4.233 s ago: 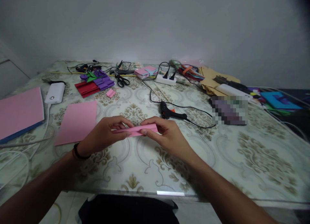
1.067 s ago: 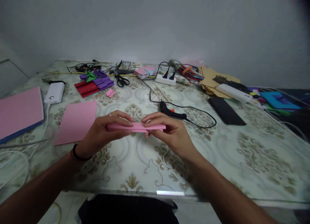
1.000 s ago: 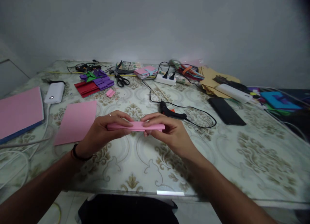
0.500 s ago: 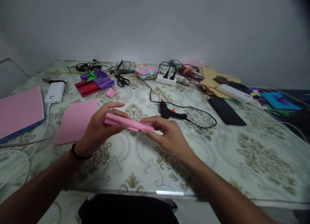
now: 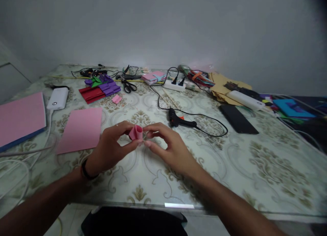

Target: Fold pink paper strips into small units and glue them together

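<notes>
A folded and rolled piece of pink paper [image 5: 139,132] stands end-on to me, its curled tube opening showing. My left hand [image 5: 112,145] is closed on it, pinching it between thumb and fingers. Just to the right, my right hand [image 5: 170,144] has thumb and index finger apart with nothing between them; their tips are close to the paper's edge, and I cannot tell whether they touch it. A flat pink sheet [image 5: 80,130] lies on the table left of my left hand.
Beyond my hands lie a black glue gun [image 5: 182,120] with its looping cord, scissors [image 5: 129,86], a white power strip [image 5: 175,85] and folded purple paper [image 5: 109,88]. A black phone [image 5: 237,118] is at right; a white power bank [image 5: 58,98] is at left.
The pink paper has turned from lying lengthwise across both hands to pointing end-on toward me. My right hand has let go of it; my left hand still grips it.
</notes>
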`<state>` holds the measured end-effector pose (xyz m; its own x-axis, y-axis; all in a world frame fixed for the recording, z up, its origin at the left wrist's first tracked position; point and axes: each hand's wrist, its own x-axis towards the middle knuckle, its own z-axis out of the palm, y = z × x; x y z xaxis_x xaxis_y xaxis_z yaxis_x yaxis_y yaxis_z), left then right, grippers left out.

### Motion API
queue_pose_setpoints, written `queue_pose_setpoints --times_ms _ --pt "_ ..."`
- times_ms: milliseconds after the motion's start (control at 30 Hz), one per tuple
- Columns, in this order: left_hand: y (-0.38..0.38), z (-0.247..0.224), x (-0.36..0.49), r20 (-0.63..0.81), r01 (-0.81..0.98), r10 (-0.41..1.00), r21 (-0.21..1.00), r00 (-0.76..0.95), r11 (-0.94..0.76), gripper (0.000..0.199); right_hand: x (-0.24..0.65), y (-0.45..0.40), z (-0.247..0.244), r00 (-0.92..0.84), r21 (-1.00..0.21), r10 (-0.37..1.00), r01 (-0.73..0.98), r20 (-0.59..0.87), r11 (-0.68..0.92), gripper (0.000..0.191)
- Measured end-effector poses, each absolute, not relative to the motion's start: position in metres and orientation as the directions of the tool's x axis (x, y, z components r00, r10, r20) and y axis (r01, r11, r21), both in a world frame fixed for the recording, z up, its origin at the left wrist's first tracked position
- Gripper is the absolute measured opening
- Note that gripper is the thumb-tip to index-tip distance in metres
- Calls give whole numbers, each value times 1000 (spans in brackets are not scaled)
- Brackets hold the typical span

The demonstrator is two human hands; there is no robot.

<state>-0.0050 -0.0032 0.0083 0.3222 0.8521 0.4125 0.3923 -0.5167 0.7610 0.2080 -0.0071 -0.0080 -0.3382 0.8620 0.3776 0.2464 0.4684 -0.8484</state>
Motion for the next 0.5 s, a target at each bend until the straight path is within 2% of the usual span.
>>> queue_pose_setpoints --times_ms 100,167,233,367,500 --pt "-6 6 -2 412 452 815 685 407 -572 11 210 -12 -4 -293 -814 817 170 497 556 35" --pt "-7 4 0 390 459 798 665 459 -589 16 210 -16 -2 -308 -720 742 203 596 663 41" --pt "-9 3 1 387 453 784 656 485 -604 19 210 -18 -1 -333 -626 671 246 662 740 38" --pt "-10 4 2 382 453 773 644 507 -616 15 210 -18 1 -335 -590 634 235 697 773 24" --pt "-9 5 2 384 489 776 615 500 -619 14 211 -16 2 -336 -569 621 248 708 784 21"
